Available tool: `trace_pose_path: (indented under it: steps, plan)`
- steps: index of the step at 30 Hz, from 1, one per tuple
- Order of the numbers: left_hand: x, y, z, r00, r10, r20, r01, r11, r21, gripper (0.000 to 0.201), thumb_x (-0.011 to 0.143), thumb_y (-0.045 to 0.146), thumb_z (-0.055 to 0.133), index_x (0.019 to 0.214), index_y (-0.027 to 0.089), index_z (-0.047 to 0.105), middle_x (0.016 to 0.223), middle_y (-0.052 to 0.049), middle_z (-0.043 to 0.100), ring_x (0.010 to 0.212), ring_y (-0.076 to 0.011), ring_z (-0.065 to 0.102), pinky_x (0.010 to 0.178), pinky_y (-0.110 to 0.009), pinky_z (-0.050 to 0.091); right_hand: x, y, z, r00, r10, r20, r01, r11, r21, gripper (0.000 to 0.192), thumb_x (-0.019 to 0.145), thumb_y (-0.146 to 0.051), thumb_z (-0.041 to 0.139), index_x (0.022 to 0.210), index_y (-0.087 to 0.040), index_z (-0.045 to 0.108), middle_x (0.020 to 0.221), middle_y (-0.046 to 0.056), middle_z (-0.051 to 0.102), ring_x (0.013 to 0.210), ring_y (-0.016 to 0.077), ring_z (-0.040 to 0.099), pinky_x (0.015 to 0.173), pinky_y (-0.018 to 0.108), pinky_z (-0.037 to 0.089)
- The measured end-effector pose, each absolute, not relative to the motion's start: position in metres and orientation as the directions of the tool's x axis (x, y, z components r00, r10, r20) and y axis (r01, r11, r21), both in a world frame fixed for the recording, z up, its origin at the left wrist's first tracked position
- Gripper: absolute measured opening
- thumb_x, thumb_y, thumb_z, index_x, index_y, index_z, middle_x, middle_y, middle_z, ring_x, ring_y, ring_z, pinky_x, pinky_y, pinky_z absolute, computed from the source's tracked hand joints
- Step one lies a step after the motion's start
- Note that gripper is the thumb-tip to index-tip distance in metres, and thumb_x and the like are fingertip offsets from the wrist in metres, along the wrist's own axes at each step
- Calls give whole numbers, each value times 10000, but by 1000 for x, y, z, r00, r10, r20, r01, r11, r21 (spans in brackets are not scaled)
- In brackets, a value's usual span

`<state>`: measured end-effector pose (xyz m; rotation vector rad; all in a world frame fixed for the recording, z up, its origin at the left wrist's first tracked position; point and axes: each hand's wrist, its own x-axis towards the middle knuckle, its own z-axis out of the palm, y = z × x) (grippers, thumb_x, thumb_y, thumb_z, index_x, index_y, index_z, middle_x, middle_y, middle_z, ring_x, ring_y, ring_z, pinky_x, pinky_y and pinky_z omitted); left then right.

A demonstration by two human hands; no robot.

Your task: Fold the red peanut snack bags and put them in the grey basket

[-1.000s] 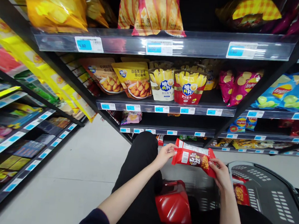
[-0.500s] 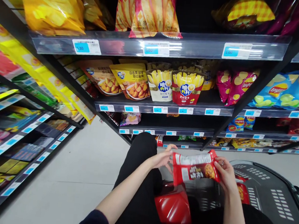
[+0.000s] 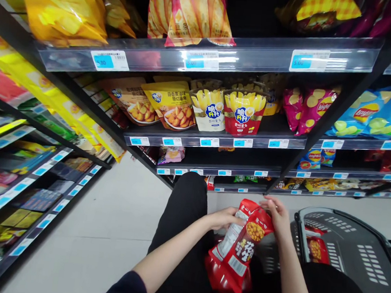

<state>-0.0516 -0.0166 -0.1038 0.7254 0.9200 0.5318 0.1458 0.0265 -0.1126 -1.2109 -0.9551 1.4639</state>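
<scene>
Below the snack shelves: red snack pouch (image 3: 242, 242) hangs upright over the lap, just left of the grey basket (image 3: 354, 251).
Left hand (image 3: 225, 218): grip closed on the pouch's upper left edge.
Right hand (image 3: 275, 213): fingers pinch the top right corner — holding.
Handling: likely light, soft, crinkly film — slippery; contents crushable.
Best hold: top seam or side edges, not the belly.
Basket: another red packet (image 3: 314, 249) inside.

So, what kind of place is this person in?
Most likely a supermarket snack aisle: shelves hold chip bags, blue price tags line the shelf edges, and a grey shopping basket stands beside the person.
</scene>
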Motion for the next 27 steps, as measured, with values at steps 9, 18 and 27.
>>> trace_pose_path:
  steps: [9,18,27]
  plan:
    - [-59,4,-117,-116,892,-437,-716,230,659,309,696,287,679,960,158,583,895,-74,681,740,-195,652,672,-336,530,145,18,-115,-37,988,-151,-208,-156,-966,511,670,-454,680,1103,-230,529,905,29,622,677,138,622,631,276,523]
    - [-72,8,-125,-229,851,-473,-821,92,563,364,779,389,589,1048,149,535,1129,-123,593,961,-234,597,804,-380,493,101,3,-121,-202,979,40,-157,8,-988,834,649,-266,725,1359,-295,289,1160,58,565,927,187,622,854,372,496]
    - [-70,9,-120,-145,857,-494,-868,130,480,332,785,381,580,1018,146,551,1146,-126,586,1067,-242,547,878,-362,463,93,-6,-114,5,956,293,394,268,-879,266,772,-346,562,995,-254,672,866,48,696,722,187,652,714,304,513]
